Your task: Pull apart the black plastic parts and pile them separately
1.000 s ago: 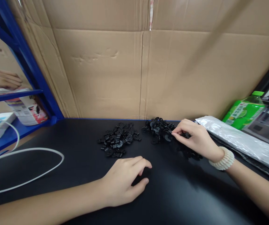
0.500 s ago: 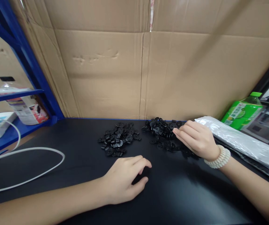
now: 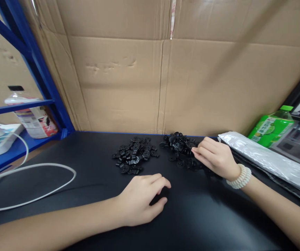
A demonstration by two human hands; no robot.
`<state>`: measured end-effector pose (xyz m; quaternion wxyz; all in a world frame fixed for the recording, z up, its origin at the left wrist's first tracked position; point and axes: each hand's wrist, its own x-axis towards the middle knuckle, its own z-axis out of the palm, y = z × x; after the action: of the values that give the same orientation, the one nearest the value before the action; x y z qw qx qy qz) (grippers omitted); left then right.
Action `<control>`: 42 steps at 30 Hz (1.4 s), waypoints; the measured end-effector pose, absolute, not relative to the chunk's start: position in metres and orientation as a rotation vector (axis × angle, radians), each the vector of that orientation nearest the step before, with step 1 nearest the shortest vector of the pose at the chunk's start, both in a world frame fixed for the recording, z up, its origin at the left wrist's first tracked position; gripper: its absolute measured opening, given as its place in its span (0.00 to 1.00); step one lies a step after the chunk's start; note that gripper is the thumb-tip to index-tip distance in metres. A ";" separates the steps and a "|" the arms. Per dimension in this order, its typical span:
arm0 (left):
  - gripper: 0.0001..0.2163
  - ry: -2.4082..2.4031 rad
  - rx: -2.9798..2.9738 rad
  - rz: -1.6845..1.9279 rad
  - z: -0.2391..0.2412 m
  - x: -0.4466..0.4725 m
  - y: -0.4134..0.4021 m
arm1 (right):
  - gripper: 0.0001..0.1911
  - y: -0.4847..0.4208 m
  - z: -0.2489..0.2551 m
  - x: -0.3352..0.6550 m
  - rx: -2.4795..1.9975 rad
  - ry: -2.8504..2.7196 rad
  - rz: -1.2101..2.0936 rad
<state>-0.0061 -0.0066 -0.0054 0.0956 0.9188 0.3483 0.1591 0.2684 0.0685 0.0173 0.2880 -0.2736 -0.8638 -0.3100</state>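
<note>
Two heaps of small black plastic parts lie on the black table. Many are round discs with holes through them. The left heap (image 3: 134, 155) lies beyond my left hand (image 3: 146, 200), which rests near the table surface. Its thumb and forefinger are curved and apart, with nothing between them. Over the near right side of the right heap (image 3: 178, 146) is my right hand (image 3: 216, 157), fingers pressed together in a pinch at the black parts. What those fingertips hold, if anything, is hidden. A pale coiled band (image 3: 240, 177) circles the right wrist.
A cardboard wall (image 3: 118, 83) stands behind the table (image 3: 191, 216). White cable (image 3: 71, 170) loops over its left side. A blue shelf frame (image 3: 44, 101) at left holds a labelled bottle (image 3: 36, 118) and a white power strip (image 3: 5, 141). At right are a silvery plastic package (image 3: 264, 157) and a green bottle (image 3: 272, 127).
My right hand has shifted slightly down and left at the right heap, fingers still pressed together. My left hand keeps its pose. The whole view has shifted a little.
</note>
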 end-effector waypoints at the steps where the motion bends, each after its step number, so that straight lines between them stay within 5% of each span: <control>1: 0.11 1.033 2.724 0.472 -0.005 -0.006 -0.006 | 0.13 0.068 0.017 0.268 -0.735 -2.302 -0.795; 13: 0.10 1.022 2.719 0.490 -0.006 -0.008 -0.008 | 0.09 0.066 0.023 0.263 -0.812 -2.110 -0.503; 21: 0.28 1.008 2.169 0.838 -0.011 -0.002 -0.010 | 0.07 0.024 0.035 0.227 -0.972 -1.990 0.876; 25: 0.29 0.868 2.008 0.863 -0.012 0.001 -0.008 | 0.05 0.014 0.022 0.214 -1.001 -2.013 1.224; 29: 0.27 0.772 1.984 0.900 -0.010 0.001 -0.008 | 0.05 0.014 0.007 0.207 -1.019 -1.949 1.349; 36: 0.09 0.876 1.685 0.928 -0.006 0.006 -0.014 | 0.10 0.010 -0.002 0.199 -0.916 -1.850 1.452; 42: 0.09 0.927 1.404 1.027 -0.008 0.006 -0.006 | 0.12 0.007 -0.007 0.198 -0.987 -1.997 1.332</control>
<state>0.0059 -0.0062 -0.0075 0.5524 0.5936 0.3922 0.4345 0.1975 0.0073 -0.0070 0.2698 -0.3663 -0.7408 0.4942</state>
